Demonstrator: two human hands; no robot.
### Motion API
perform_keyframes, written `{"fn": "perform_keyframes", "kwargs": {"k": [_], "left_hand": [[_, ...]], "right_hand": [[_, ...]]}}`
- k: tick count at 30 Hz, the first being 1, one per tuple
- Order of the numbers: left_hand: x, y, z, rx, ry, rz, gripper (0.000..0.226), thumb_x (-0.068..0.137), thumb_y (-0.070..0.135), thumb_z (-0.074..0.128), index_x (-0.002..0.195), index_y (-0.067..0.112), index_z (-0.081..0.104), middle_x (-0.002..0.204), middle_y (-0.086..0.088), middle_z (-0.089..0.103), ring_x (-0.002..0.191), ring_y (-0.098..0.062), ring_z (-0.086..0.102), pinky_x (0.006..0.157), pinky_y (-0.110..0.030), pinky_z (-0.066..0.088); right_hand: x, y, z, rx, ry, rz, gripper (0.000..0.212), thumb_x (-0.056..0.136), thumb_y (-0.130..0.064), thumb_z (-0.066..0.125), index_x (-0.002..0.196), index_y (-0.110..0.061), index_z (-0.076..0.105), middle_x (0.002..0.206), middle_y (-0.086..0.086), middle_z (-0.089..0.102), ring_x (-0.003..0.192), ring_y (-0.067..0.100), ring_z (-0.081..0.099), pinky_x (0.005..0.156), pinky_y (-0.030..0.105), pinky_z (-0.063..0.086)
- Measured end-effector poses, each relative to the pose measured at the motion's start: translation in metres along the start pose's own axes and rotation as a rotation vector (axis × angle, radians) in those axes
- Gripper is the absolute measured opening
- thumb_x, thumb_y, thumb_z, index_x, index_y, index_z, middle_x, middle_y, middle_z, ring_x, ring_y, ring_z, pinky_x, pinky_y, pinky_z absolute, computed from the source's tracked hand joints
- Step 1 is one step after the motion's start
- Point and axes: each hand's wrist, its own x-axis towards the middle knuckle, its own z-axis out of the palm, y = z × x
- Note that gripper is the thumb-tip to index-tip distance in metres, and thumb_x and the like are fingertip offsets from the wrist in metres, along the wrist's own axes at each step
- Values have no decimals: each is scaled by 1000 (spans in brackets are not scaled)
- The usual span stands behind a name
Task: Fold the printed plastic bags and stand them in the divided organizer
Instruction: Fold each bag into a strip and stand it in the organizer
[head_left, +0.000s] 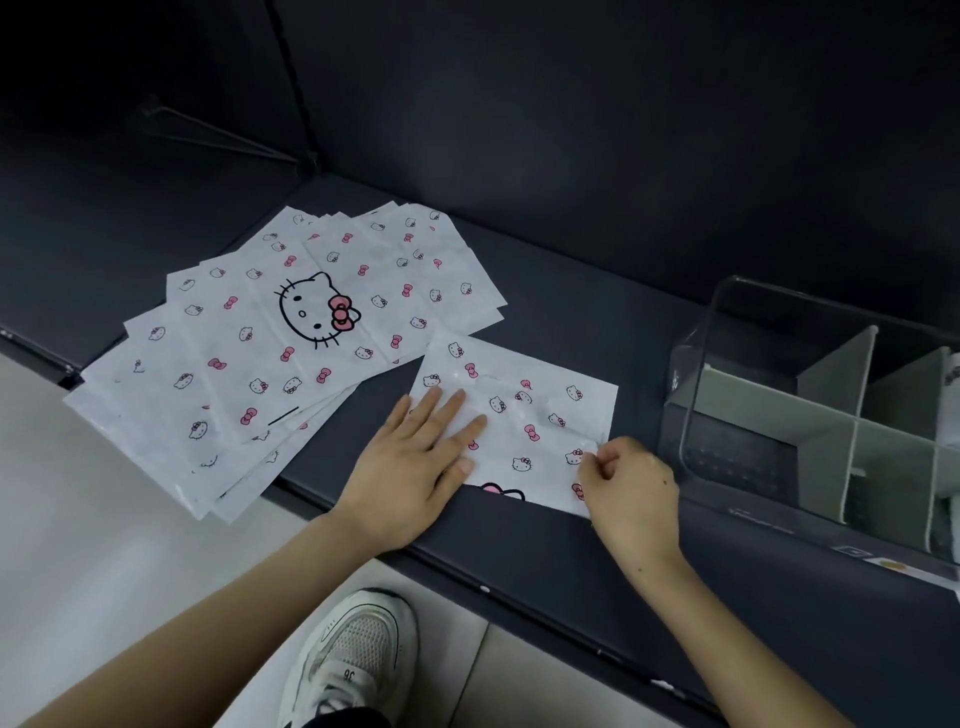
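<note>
While pressing the flat, spread left hand (415, 467) on the white cat-and-bow printed plastic bag (524, 410), lying on the dark tabletop (571, 291) between the fanned pile of matching bags (249, 332) and the clear organizer with grey dividers (748, 405), pinching its right edge in the curled right hand (631, 491). Probably risking the slick film slipping under the palm, skewing the crease or springing open.

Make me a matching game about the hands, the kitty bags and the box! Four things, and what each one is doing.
Things:
1 left hand
2 right hand
3 pile of bags
4 organizer

States:
A pinches the right edge of the folded bag
B fanned out on the left
C lies flat on the folded bag
D stands on the right, grey dividers inside

Pairs: 1-C, 2-A, 3-B, 4-D
</note>
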Motion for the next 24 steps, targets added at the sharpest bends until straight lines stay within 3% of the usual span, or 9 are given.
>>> {"fn": "perform_keyframes", "kwargs": {"k": [4, 8, 11, 13, 16, 19, 24], "left_hand": [[-22, 30, -1, 14, 28, -122, 58, 104, 43, 12, 135, 18, 54, 143, -12, 48, 132, -35, 44, 108, -43, 23], [-31, 45, -4, 25, 11, -104, 58, 102, 46, 15, 132, 21, 58, 140, -11, 52, 128, -33, 50, 106, -41, 27], [-20, 43, -6, 17, 22, -66, 60, 102, 46, 16, 129, 18, 61, 138, -13, 54, 127, -33, 51, 109, -42, 25], [-15, 42, -4, -8, 21, -64, 60, 103, 45, 14, 131, 17, 60, 139, -13, 52, 130, -32, 48, 110, -41, 23], [-13, 39, 0, -5, 16, -27, 56, 103, 44, 17, 136, 18, 54, 145, -12, 46, 135, -31, 41, 112, -39, 21], [-13, 38, 4, 13, 21, 9, 52, 101, 44, 24, 139, 20, 50, 148, -11, 42, 137, -30, 38, 113, -42, 21], [-12, 41, 9, 16, 37, 30, 52, 100, 45, 26, 141, 22, 47, 150, -10, 39, 139, -29, 35, 113, -45, 19]], "right_hand": [[-1, 7, -8, 1, -46, -24, 20, 91, -15, 57, 72, -15, 51, 54, -13, 52, 51, 2, 48, 48, 9, 30], [-4, 20, -18, 27, -86, 3, 23, 89, -14, 58, 67, -16, 53, 57, -7, 62, 50, -8, 56, 54, 9, 44], [-4, 28, -24, 44, -102, 36, 19, 88, -15, 59, 69, -16, 55, 60, -4, 64, 54, 9, 60, 62, 40, 57], [-4, 31, -27, 32, -121, 34, 18, 88, -16, 58, 70, -16, 55, 62, -4, 64, 57, 13, 61, 62, 43, 57], [2, 32, -33, 28, -150, 42, 14, 89, -15, 57, 75, -14, 57, 70, -1, 66, 56, 13, 60, 59, 38, 56], [13, 35, -40, 21, -179, 61, 13, 90, -16, 56, 77, -15, 55, 75, 1, 69, 43, 12, 58, 40, 18, 42], [13, 41, -42, 76, -163, 88, 17, 89, -14, 57, 72, -15, 55, 74, 4, 70, 34, 6, 55, 35, 15, 38]]}}
